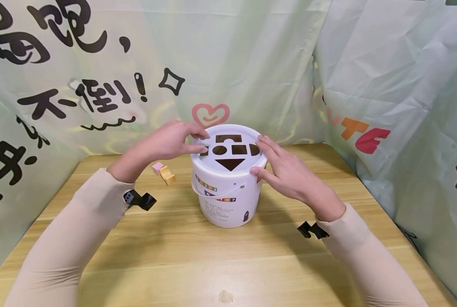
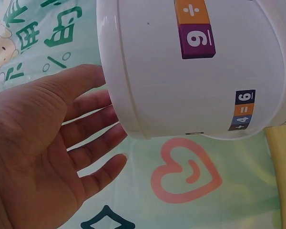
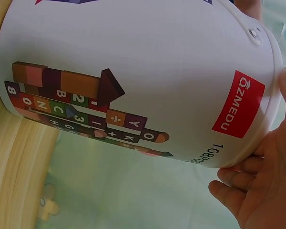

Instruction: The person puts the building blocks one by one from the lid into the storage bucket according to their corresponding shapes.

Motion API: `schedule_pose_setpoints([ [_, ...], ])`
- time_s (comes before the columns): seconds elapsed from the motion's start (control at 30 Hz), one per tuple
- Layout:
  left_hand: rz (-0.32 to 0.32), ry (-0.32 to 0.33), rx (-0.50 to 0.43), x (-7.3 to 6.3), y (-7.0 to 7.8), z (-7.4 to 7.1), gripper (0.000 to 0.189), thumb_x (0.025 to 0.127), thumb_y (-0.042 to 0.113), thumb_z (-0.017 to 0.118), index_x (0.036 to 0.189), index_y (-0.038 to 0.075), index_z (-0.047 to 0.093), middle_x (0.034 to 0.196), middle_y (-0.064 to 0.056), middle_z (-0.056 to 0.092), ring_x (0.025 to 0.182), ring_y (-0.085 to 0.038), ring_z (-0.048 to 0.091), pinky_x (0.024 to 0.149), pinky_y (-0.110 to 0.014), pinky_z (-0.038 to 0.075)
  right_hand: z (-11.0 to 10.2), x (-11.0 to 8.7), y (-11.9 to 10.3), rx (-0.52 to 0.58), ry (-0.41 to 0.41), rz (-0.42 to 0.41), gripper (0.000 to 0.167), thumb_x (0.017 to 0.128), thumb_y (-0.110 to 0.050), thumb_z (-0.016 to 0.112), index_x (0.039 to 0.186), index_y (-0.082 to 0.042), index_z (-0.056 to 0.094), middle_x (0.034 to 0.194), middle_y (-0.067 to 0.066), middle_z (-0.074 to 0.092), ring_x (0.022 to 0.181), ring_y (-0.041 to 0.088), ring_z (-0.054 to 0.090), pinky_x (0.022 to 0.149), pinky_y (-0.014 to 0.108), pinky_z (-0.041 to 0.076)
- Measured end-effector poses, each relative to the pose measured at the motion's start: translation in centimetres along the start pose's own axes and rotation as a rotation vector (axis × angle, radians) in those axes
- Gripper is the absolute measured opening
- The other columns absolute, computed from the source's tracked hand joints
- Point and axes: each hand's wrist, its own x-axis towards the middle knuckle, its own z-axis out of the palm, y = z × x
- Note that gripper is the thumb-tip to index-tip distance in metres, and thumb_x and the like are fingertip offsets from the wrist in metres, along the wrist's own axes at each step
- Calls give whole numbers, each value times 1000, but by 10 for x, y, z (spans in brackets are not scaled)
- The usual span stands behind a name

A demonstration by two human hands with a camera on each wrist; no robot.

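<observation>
Currently: Left Hand (image 1: 176, 140) and Right Hand (image 1: 284, 170) at the Bucket Lid (image 1: 229, 156)

Hazards, left to right. The pink block (image 1: 157, 166) and yellow block (image 1: 167, 175) lie on the table (image 1: 155, 256) to the left of the bucket (image 1: 228, 213); a strong sideways shove from the right could slide the bucket into them. At the left side of the lid, the left thumb (image 1: 194, 149) overlaps a hole; a fingertip could catch there if the lid shifts. Unequal force between left and right could tilt the lid or tip the bucket, which stands upright near the middle of the table. The handle (image 1: 214, 197) hangs on the near side and could snag a lowered hand.

Fingers, left to right. Left hand: fingers spread with gaps between them, reaching to the far left rim; the thumb is well apart from them. Several tips are hidden behind the rim, so firm contact cannot be confirmed. Right hand: fingers loosely extended, resting on the right rim; the right thumb (image 1: 263, 174) touches the near right rim, with a wide gap between. Neither hand shows a pinch.
</observation>
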Motion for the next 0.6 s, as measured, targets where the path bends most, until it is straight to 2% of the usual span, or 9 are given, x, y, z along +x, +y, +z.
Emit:
schedule_pose_setpoints([
  [0.23, 16, 69, -58, -10, -7, 1, 34, 89, 25, 73, 118, 7, 69, 110, -5, 68, 102, -24, 60, 89, -42, 46, 0, 0, 0, -1, -3, 5, 78, 98, -59, 45, 154, -8, 27, 161, 7, 19, 146, 27, 22, 111, 51, 30],
  [0.43, -18, 133, -90, -30, -16, 2, 35, 90, 28, 72, 119, 9, 68, 111, -3, 67, 107, -22, 58, 93, -46, 45, 0, 1, 0, 0, -3, 0, 78, 98, -58, 46, 154, -7, 27, 161, 7, 20, 145, 27, 22, 111, 50, 30],
  [0.6, -50, 149, -96, -49, -26, 4, 36, 91, 27, 72, 121, 8, 68, 117, -5, 66, 110, -23, 57, 95, -49, 45, 0, 1, 0, 0, -4, 0, 78, 98, -57, 47, 154, -7, 28, 161, 8, 20, 145, 28, 23, 111, 51, 30],
])
